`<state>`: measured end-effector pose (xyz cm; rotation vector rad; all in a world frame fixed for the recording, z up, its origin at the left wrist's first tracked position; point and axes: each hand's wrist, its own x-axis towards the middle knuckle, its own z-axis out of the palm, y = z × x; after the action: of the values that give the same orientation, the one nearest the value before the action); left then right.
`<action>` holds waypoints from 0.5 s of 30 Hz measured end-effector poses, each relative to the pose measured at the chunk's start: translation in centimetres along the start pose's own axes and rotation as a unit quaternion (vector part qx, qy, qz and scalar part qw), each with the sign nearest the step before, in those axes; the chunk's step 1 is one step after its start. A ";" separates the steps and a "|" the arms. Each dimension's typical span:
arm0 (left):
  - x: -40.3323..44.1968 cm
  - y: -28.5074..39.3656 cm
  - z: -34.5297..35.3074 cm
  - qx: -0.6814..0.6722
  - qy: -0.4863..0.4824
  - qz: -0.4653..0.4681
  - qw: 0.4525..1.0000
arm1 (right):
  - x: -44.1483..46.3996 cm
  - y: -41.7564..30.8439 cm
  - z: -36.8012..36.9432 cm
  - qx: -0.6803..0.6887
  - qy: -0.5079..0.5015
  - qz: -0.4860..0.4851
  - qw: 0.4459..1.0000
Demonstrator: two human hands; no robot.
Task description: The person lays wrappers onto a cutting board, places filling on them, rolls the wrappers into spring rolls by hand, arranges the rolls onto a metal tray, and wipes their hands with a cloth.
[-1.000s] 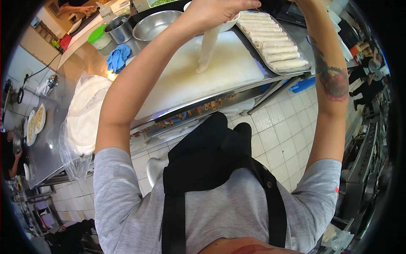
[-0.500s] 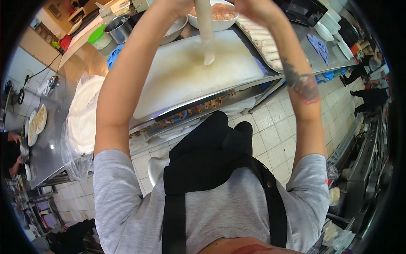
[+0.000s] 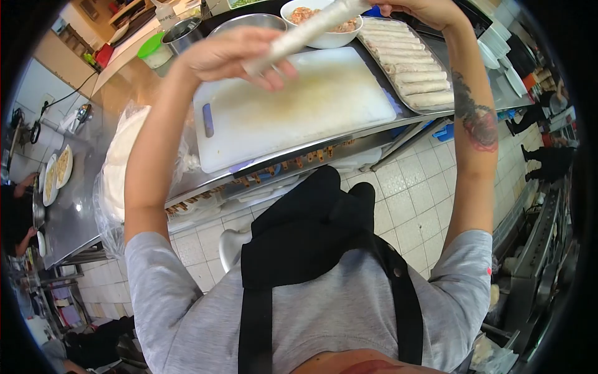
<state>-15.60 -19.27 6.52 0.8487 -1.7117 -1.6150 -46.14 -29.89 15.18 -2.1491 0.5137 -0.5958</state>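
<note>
A long, pale, uncooked spring roll (image 3: 308,32) hangs slantwise in the air above the white cutting board (image 3: 299,106). My left hand (image 3: 240,55) is at its lower end, fingers curled around it, somewhat blurred. At the upper end, near the top edge of the view, my right hand (image 3: 423,11) holds the roll with its fingertips; part of that grip is cut off. Below my right hand lies a metal tray (image 3: 443,111) with several similar rolls in a row. Behind the roll stands a white bowl (image 3: 336,42) of pinkish filling.
A stack of round white wrappers (image 3: 121,168) in plastic lies left of the board. Metal pots (image 3: 182,36) and a green-lidded tub (image 3: 154,51) stand behind it. Plates (image 3: 64,167) of food sit far left, near another person's hands. White dishes (image 3: 514,81) are at right.
The roll has gone from hanging upright over the board to a slant, higher up. My left hand has come down to its lower end; my right hand has shifted right, over the tray.
</note>
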 end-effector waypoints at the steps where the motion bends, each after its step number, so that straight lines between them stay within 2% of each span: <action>1: 1.2 -1.3 0.8 0.054 -0.026 0.006 0.998 | 0.3 -0.8 0.4 -0.016 -0.015 0.008 1.000; 2: 2.4 -2.2 1.5 0.108 -0.053 0.011 0.993 | 0.6 -1.6 0.9 -0.033 -0.030 0.017 0.999; 5: 5.4 -3.3 2.6 0.187 -0.010 0.033 0.982 | 1.6 -2.9 2.5 -0.077 -0.096 0.016 0.992; 8: 6.5 -2.3 4.1 0.134 0.069 0.098 0.984 | 1.8 -2.6 3.7 -0.087 -0.138 -0.071 0.984; 9: 6.5 -1.9 4.3 0.131 0.068 0.097 0.984 | 1.7 -2.4 3.9 -0.041 -0.141 -0.040 0.988; 12: 6.8 -0.9 4.8 0.102 0.070 0.118 0.985 | 1.4 -2.4 4.4 0.037 -0.140 -0.115 0.983; 15: 7.3 -0.1 5.3 0.049 0.074 0.167 0.982 | 1.9 -2.6 3.7 -0.019 -0.107 -0.060 0.992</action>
<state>-24.16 -21.99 6.27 0.6666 -1.7321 -1.2235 -42.05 -27.18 15.65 -2.2585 0.2823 -0.4152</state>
